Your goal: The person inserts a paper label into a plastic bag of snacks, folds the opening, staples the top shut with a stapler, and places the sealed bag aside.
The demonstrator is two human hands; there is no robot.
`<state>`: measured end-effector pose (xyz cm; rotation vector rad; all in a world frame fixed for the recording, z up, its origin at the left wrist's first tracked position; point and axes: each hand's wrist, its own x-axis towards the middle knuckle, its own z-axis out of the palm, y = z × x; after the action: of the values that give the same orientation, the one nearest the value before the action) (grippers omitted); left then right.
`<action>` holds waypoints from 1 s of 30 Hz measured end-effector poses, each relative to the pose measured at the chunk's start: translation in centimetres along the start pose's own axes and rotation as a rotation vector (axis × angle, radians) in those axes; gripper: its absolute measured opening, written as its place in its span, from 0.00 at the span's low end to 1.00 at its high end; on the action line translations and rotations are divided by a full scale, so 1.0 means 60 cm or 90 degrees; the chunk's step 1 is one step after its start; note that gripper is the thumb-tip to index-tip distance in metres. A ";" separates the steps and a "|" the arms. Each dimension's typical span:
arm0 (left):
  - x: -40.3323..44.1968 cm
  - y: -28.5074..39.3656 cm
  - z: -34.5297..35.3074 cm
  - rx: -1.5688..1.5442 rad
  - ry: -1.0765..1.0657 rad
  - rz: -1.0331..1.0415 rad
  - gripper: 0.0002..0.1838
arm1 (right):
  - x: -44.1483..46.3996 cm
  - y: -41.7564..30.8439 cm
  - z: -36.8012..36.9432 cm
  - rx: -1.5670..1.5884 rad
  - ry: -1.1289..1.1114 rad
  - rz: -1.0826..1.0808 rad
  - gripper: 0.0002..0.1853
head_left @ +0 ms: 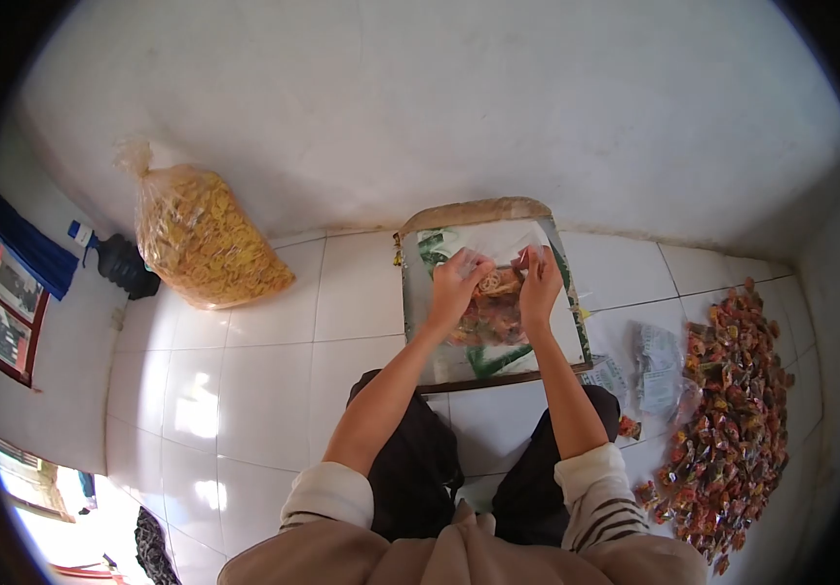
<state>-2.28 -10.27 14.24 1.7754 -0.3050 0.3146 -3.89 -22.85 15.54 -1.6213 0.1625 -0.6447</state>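
Both hands are over a low board [430, 331] with white and green patches. Between them is a clear plastic bag [490, 310] with reddish-orange pieces inside and a pale round piece near its top. My left hand [457, 283] pinches the upper left edge of the bag, its fingers closed. On the other side, my right hand [539, 283] has its fingers closed on the bag's upper right edge. The bag rests low over the board, its opening near my fingertips.
A large tied bag of yellow pieces [208, 239] leans by the wall at left, near a dark water jug [123, 263]. Clear printed plastic packaging [658, 369] lies at right beside a big pile of small filled packets [732, 419]. My knees flank the board's near edge.
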 end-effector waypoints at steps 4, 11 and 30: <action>-0.003 -0.019 0.010 0.058 0.044 -0.005 0.10 | -0.003 0.022 0.015 -0.036 0.059 0.013 0.10; 0.002 -0.014 -0.007 -0.022 0.033 0.005 0.12 | 0.017 0.031 -0.032 0.251 -0.062 -0.046 0.14; 0.003 -0.053 -0.003 -0.168 -0.039 0.053 0.36 | 0.035 -0.100 -0.100 -0.290 -0.212 -0.468 0.15</action>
<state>-0.94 -9.41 11.47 1.5165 -0.4453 0.2658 -6.66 -28.03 22.03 -2.2177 -0.5999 -0.9154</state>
